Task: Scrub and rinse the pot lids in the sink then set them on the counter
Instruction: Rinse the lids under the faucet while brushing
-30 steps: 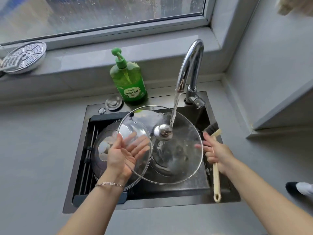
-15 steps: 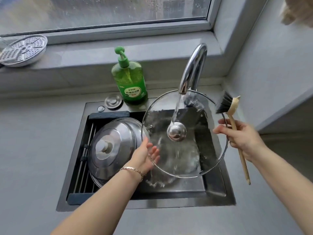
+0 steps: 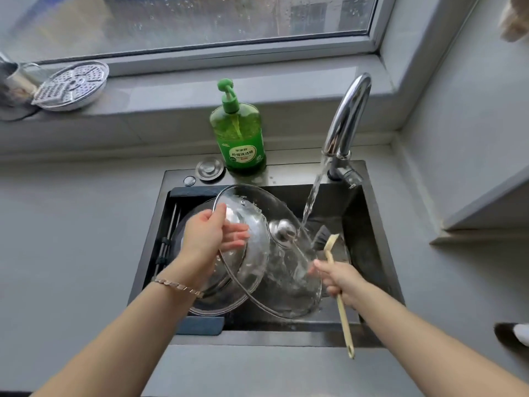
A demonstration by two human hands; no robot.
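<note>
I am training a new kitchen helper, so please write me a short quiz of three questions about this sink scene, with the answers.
1. True or false: water is running from the tap.
2. What does the right hand hold? A a sponge, B a brush, C a cup.
3. Fill in: the left hand grips the glass lid by its rim; under it lies a second lid made of ____.

Key: 1 true; 2 B; 3 metal.
</note>
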